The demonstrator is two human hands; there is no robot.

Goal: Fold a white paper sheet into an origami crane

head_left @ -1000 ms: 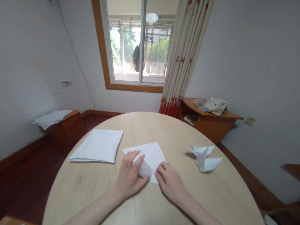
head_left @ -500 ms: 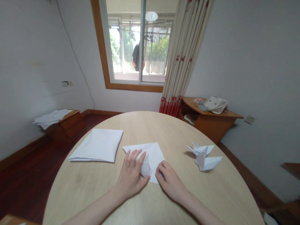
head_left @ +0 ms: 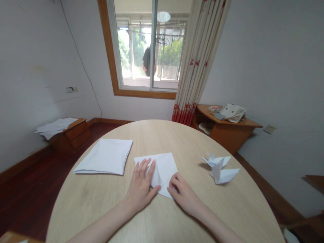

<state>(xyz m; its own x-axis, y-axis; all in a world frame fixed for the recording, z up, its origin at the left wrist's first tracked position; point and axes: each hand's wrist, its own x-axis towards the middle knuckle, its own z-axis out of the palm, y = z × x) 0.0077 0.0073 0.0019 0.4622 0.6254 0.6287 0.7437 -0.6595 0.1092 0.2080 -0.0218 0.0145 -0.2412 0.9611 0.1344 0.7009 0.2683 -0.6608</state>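
A partly folded sheet of white paper (head_left: 165, 165) lies on the round table between my hands, a folded flap showing near its left side. My left hand (head_left: 141, 180) rests on that flap with its fingers spread and the thumb at the near edge. At the sheet's right edge, my right hand (head_left: 183, 192) has its fingers curled in, thumb and fingertips closed on the paper. Part of the sheet is hidden under both hands.
A stack of white paper sheets (head_left: 106, 157) sits at the left of the round table (head_left: 162, 135). Two folded paper birds (head_left: 224, 175) are to the right. Beyond the table stand a wooden desk (head_left: 227, 135) with a bag (head_left: 233, 113) and a low cabinet (head_left: 76, 133) with papers.
The paper has turned slightly and its near left edge has shifted. My left fingers have slid a little back over the flap. My right hand stays nearly in place.
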